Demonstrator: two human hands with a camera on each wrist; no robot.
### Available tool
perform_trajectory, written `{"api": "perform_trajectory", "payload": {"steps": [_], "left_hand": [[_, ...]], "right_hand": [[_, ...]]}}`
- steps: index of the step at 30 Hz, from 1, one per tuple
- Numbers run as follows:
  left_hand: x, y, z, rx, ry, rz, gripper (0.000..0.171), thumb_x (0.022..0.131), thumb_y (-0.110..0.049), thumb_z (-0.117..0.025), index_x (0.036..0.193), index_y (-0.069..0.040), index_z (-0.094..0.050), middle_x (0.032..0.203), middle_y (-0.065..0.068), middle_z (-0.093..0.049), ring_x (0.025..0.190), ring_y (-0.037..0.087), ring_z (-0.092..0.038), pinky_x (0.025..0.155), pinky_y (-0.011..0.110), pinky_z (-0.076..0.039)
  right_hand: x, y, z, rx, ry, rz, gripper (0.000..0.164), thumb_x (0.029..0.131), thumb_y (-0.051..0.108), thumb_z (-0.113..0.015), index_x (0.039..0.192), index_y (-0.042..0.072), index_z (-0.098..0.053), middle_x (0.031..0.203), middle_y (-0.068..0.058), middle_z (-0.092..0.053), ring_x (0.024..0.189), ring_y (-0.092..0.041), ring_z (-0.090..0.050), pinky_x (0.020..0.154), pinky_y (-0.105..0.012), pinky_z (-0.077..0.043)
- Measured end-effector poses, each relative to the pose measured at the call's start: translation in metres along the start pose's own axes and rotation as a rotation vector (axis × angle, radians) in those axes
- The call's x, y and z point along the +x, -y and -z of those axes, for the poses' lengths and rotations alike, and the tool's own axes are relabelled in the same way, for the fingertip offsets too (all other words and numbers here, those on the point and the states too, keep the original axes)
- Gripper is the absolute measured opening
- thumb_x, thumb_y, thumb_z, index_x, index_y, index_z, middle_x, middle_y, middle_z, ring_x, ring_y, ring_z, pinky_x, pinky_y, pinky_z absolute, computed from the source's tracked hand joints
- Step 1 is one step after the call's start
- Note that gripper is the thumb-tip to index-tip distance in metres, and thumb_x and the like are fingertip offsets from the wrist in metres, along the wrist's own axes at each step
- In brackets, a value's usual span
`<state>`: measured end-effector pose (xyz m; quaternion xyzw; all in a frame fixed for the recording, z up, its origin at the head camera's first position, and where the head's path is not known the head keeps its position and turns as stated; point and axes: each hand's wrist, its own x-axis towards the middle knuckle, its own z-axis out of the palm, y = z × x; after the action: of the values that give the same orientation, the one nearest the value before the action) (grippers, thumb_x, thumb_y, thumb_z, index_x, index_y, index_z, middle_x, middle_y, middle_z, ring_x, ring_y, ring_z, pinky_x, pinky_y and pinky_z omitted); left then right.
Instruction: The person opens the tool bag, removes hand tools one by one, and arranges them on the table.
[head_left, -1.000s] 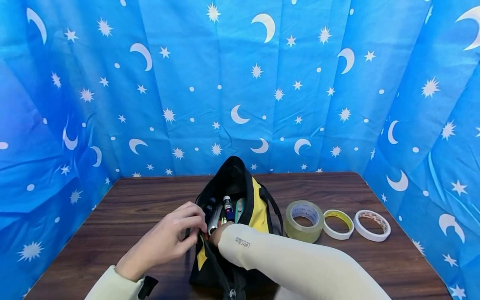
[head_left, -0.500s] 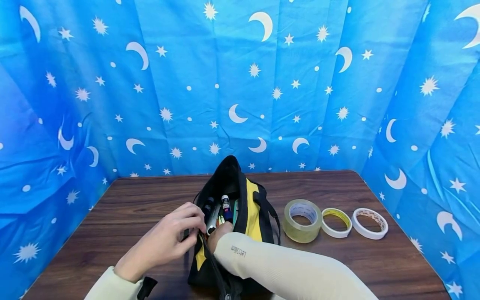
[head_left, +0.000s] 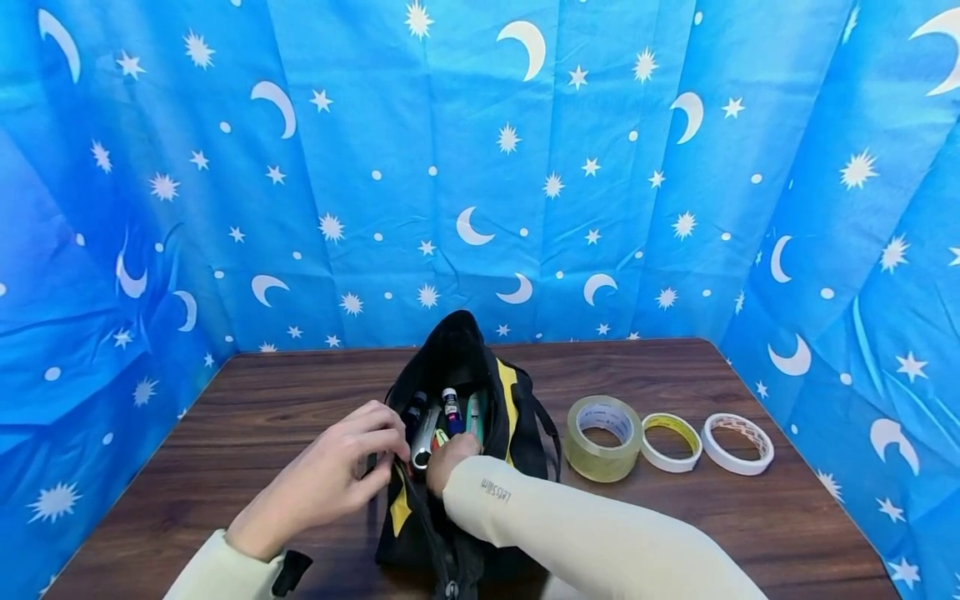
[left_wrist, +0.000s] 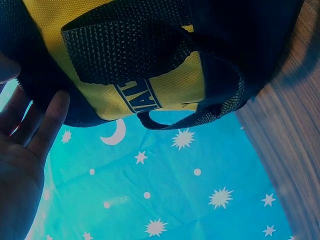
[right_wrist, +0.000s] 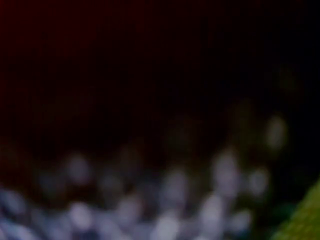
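A black and yellow tool bag stands unzipped on the table. My left hand pinches its left rim; in the left wrist view the fingers lie against the black fabric beside the yellow panel and strap. The right hand reaches into the opening, its fingers hidden inside, and I cannot tell what they hold. Around it in the bag lie a silver cylinder, a dark blue tube with a white cap and a green-handled tool. The right wrist view is dark and blurred.
Right of the bag lie a wide roll of clear tape, a narrower roll with a yellow core and a white roll. The brown wooden table is enclosed by a blue star-and-moon curtain.
The right hand has shifted slightly within the bag, uncovering more of the silver cylinder. The bag's right side has moved a little. The left hand keeps its place on the rim.
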<state>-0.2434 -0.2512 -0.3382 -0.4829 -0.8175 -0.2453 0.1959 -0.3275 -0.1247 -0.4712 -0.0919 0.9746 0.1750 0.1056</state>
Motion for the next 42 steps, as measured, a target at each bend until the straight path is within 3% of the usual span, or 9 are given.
{"api": "perform_trajectory", "payload": {"steps": [8,10,13,15,19,27,35,42], "left_hand": [[-0.001,-0.001,0.0,0.008,0.008,0.033,0.031,0.072,0.0,-0.051,0.083,-0.029,-0.055,0.091,-0.016,-0.046,0.081,0.001,-0.039,0.064,0.015,-0.033],[0.0,-0.001,0.0,0.005,0.009,0.03,0.03,0.072,0.0,-0.051,0.082,-0.028,-0.055,0.091,-0.016,-0.046,0.081,0.001,-0.039,0.063,0.015,-0.032],[0.0,-0.001,0.0,0.001,0.012,0.026,0.027,0.072,0.0,-0.051,0.081,-0.025,-0.056,0.09,-0.016,-0.046,0.081,0.002,-0.039,0.064,0.015,-0.032],[0.001,0.0,0.0,-0.001,0.015,0.023,0.026,0.072,0.0,-0.051,0.081,-0.024,-0.056,0.09,-0.016,-0.046,0.081,0.002,-0.038,0.064,0.015,-0.032],[0.001,-0.001,0.0,0.009,0.024,0.036,0.026,0.072,0.0,-0.052,0.08,-0.024,-0.056,0.09,-0.016,-0.045,0.081,0.002,-0.038,0.062,0.017,-0.033],[0.001,-0.003,0.003,0.012,0.05,0.071,0.024,0.073,-0.001,-0.053,0.081,-0.023,-0.057,0.09,-0.015,-0.046,0.08,0.002,-0.039,0.062,0.018,-0.035],[0.002,-0.004,0.002,0.015,0.051,0.075,0.029,0.073,-0.001,-0.054,0.082,-0.028,-0.055,0.09,-0.015,-0.046,0.081,0.002,-0.039,0.063,0.019,-0.035],[0.0,-0.002,0.0,0.029,0.036,0.067,0.028,0.072,-0.002,-0.055,0.081,-0.028,-0.055,0.09,-0.017,-0.045,0.08,0.001,-0.038,0.06,0.018,-0.035]], "right_hand": [[0.043,-0.006,-0.005,0.015,-0.128,-0.07,0.02,0.077,0.037,-0.052,0.075,0.018,-0.059,0.069,-0.004,-0.052,0.048,-0.027,-0.043,0.035,-0.045,-0.029],[0.035,-0.014,0.008,-0.05,-0.131,-0.059,0.023,0.079,0.042,-0.049,0.077,0.02,-0.058,0.071,-0.003,-0.052,0.05,-0.027,-0.041,0.038,-0.045,-0.029],[-0.014,-0.035,0.054,-0.172,-0.113,-0.013,0.027,0.083,0.044,-0.043,0.087,0.022,-0.057,0.078,-0.001,-0.051,0.057,-0.027,-0.04,0.041,-0.041,-0.029],[-0.045,-0.047,0.081,-0.241,-0.117,0.017,0.023,0.083,0.04,-0.045,0.091,0.022,-0.057,0.08,0.0,-0.05,0.06,-0.027,-0.039,0.044,-0.038,-0.031],[-0.077,-0.061,0.108,-0.278,-0.14,0.057,0.021,0.085,0.034,-0.046,0.093,0.018,-0.056,0.078,0.0,-0.051,0.057,-0.025,-0.043,0.044,-0.035,-0.036],[-0.079,-0.065,0.108,-0.266,-0.141,0.102,0.026,0.086,0.03,-0.045,0.107,0.021,-0.057,0.095,0.002,-0.052,0.058,-0.024,-0.044,0.049,-0.033,-0.037],[-0.079,-0.077,0.105,-0.18,-0.242,0.238,0.011,0.082,0.024,-0.053,0.086,0.017,-0.062,0.077,0.001,-0.056,0.054,-0.015,-0.046,0.05,-0.032,-0.034],[-0.083,-0.103,0.11,-0.016,-0.377,0.304,0.007,0.08,0.017,-0.059,0.083,0.014,-0.064,0.068,-0.002,-0.055,0.06,-0.018,-0.047,0.053,-0.027,-0.045]]}}
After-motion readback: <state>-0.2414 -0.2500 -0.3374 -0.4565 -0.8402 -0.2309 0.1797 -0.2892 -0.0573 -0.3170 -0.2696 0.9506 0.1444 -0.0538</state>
